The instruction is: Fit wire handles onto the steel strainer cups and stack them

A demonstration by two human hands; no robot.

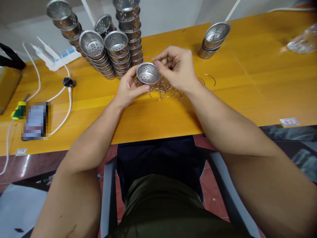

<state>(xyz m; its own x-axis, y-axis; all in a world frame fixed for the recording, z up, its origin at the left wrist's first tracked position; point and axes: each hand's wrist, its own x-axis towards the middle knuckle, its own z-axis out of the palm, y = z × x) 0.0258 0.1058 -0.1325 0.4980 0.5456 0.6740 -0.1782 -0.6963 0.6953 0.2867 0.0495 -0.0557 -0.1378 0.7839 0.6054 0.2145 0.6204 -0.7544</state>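
My left hand (131, 85) is closed around a small perforated metal cup (148, 73), its thumb along the near side. The cup's open mouth faces up toward me, and holes show in its floor and wall. At the cup's far right rim, my right hand (174, 66) pinches a thin bent metal wire (151, 59) between thumb and fingers. Whether the wire touches the rim I cannot tell. Beneath both hands lies a loose heap of curved wires (164, 91) on the wooden table (153, 114). A few single wires (210, 77) lie to the right of it.
Tall stacks of perforated cups (116, 46) stand at the back left. A short, leaning stack (214, 38) is at the back right. Leftward are a power strip (61, 59), white cables (70, 109) and a phone (36, 120). Clear plastic (303, 39) lies far right.
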